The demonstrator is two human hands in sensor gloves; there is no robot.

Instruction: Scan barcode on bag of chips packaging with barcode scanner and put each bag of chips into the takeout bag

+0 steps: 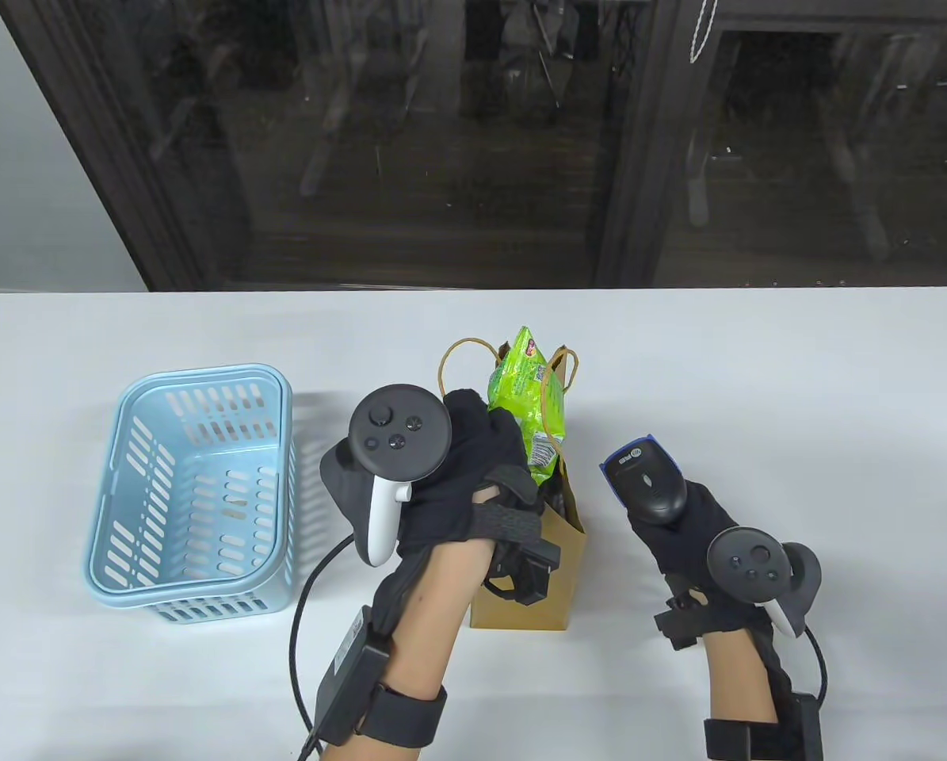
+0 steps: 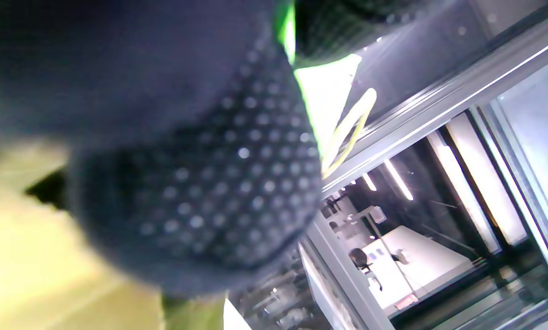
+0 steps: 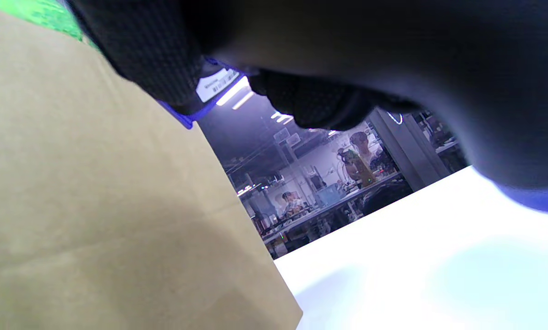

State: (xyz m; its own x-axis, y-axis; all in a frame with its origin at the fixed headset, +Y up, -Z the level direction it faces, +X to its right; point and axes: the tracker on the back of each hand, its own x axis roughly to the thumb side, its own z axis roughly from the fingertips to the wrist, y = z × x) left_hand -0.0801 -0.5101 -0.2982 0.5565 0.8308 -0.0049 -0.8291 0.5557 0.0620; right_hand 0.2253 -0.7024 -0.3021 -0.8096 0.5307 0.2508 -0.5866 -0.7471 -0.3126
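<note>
1. Centrally on the white tabletop (image 1: 758, 357): brown paper bag (image 1: 556, 587), upright, with green chips (image 1: 525, 396) sticking tilted out of its top
2. Left hand (image 1: 457, 468) over the bag's mouth, fingers curled around the chips
3. Right hand (image 1: 679, 531) just right of the bag, gripping a black-and-blue scanner (image 1: 647, 483) above the tabletop, nose aimed away from the person
4. Well left, apart from the bag: light blue basket (image 1: 116, 507)
</note>
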